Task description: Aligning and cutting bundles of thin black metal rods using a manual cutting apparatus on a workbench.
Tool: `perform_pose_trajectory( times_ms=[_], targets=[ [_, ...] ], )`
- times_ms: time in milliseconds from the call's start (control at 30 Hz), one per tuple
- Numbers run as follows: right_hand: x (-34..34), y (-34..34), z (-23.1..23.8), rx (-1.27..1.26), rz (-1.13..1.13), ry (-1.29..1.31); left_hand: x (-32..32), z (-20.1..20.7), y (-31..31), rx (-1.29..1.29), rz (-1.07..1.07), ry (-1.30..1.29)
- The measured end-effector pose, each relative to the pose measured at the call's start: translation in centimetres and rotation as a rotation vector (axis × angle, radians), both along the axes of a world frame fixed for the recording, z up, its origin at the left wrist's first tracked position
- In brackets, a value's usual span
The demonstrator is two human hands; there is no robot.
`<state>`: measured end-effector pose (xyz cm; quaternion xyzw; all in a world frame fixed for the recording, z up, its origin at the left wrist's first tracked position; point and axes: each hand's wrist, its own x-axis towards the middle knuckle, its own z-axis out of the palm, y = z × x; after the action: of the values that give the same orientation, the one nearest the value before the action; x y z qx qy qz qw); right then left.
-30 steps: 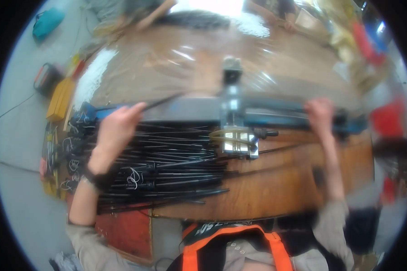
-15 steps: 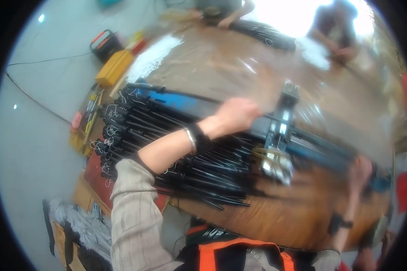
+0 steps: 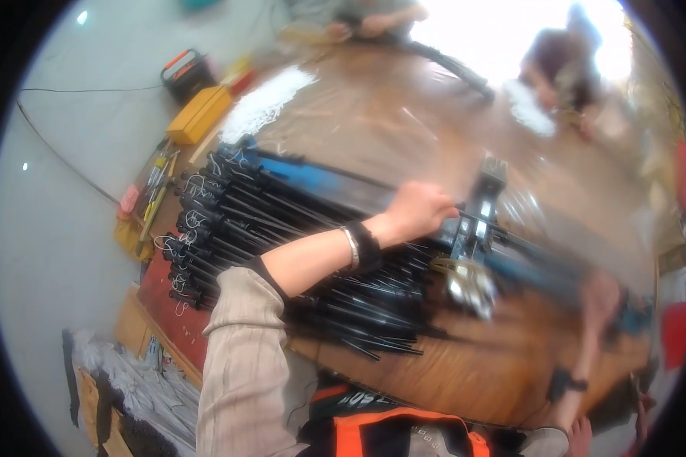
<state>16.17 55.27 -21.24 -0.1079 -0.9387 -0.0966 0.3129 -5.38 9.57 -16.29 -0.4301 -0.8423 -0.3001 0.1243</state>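
My left hand [image 3: 418,209] is closed around a thin black rod [image 3: 335,172], which slants across a blue surface toward a metal fixture. That fixture [image 3: 476,217], silver and dark with a block at its far end, stands just right of my fingers. At its near end sits a shiny part with a yellowish ring [image 3: 465,278], smeared by blur. My right hand [image 3: 602,297] is at the table's right side, by a blurred blue and dark long piece [image 3: 537,266]; motion hides its fingers. Under my left forearm lies a heap of black rods [image 3: 259,228] with white loops at their left ends.
White strips [image 3: 270,103] lie in a pile at the far left, near a yellow box [image 3: 198,114] and a black and orange case [image 3: 183,76]. Hand tools [image 3: 156,183] line the left edge. Two people work across the table, beside another white pile [image 3: 527,107].
My left hand has shifted slightly right and nearer to me, closer to the fixture. My right hand has moved a little toward me and stays blurred. The whole view has shifted slightly.
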Motion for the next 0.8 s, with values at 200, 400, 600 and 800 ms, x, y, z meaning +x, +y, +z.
perform_pose_trajectory(
  times_ms=[200, 400, 600, 800],
  targets=[
    [-1.0, -4.4, 0.9, -0.001, 0.262, 0.136, -0.8, -0.3, -1.5, -0.079, -0.063, 0.095],
    [2.3, -14.8, 2.0, -0.167, 0.425, 0.067, 0.1, 0.4, 0.6, -0.207, 0.01, 0.077],
    [2.8, -17.1, 0.8, -0.355, 0.409, 0.044, -0.2, 0.6, 1.3, -0.293, 0.074, 0.004],
    [1.2, -19.4, 0.8, -0.457, 0.473, 0.029, 0.0, 1.1, 0.9, -0.287, 0.05, -0.021]
  ],
)
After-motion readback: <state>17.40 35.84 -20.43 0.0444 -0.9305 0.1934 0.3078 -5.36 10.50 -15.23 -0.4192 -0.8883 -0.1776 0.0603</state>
